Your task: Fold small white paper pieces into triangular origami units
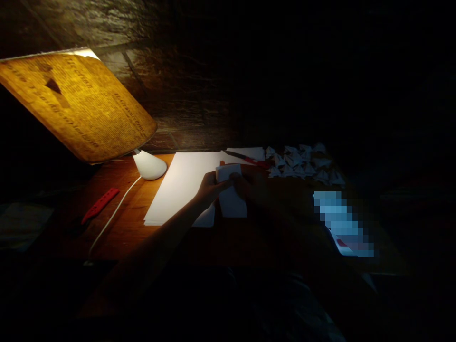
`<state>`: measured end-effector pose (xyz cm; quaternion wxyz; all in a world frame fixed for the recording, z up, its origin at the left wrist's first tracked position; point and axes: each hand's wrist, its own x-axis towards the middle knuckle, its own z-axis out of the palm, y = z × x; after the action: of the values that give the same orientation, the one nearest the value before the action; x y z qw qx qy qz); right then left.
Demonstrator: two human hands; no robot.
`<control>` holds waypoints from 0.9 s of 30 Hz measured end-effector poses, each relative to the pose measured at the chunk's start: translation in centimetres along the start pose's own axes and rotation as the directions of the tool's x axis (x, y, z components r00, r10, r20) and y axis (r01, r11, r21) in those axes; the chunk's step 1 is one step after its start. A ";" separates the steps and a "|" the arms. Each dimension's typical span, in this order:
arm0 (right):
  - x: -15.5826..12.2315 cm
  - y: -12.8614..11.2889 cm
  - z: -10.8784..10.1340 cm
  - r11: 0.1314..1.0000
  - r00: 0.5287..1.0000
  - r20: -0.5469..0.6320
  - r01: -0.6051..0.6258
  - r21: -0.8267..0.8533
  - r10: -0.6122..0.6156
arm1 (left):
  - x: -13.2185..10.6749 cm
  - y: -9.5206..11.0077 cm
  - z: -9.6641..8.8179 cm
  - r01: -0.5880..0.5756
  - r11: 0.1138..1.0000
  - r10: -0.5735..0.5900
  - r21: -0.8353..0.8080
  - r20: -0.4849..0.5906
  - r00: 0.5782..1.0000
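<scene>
My left hand (208, 189) and my right hand (251, 186) both grip a small white piece of paper (231, 194), held just above the wooden table (124, 223). The left fingers pinch its upper left corner; the right hand, in deep shadow, closes on its upper right edge. Under and behind the paper lies a stack of white sheets (181, 187). A pile of several small folded white paper pieces (304, 164) sits to the right, beyond my right hand.
A lit lamp with a white base (149, 165) and a paper-covered shade (78, 104) stands at the left, its white cord (110, 218) trailing forward. A red-handled tool (99, 205) lies at the left, red scissors (249, 159) behind the sheets. A glowing screen (342, 223) lies right.
</scene>
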<state>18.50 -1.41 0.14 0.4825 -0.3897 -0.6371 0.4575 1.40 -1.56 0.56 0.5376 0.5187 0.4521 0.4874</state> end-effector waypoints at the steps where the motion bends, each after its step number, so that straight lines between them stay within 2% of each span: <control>1: 0.0 0.0 0.0 1.000 1.000 0.003 0.007 -0.002 -0.007 | 0.0 0.0 0.0 0.008 1.000 -0.008 0.001 0.019 1.000; 5: 0.0 -0.3 -0.1 1.000 1.000 0.005 0.005 -0.028 -0.005 | -0.1 -0.1 0.1 -0.007 1.000 0.008 -0.023 0.034 0.999; 11: -0.1 -0.3 0.2 0.999 0.996 0.083 -0.032 0.043 0.029 | 0.0 0.3 0.2 -0.140 0.989 0.138 -0.035 -0.052 0.989; 19: 0.0 -0.3 0.3 0.999 0.999 0.028 -0.030 0.017 0.030 | 0.0 0.3 0.1 -0.195 0.981 0.196 0.018 -0.093 0.976; 27: -0.2 -0.1 0.6 0.991 0.997 0.013 -0.079 0.111 0.078 | -0.1 0.6 0.1 -0.248 0.961 0.265 0.124 -0.152 0.952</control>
<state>17.99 -1.70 0.12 0.4822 -0.3850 -0.5969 0.5129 1.45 -1.69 1.16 0.4024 0.5576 0.4487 0.5708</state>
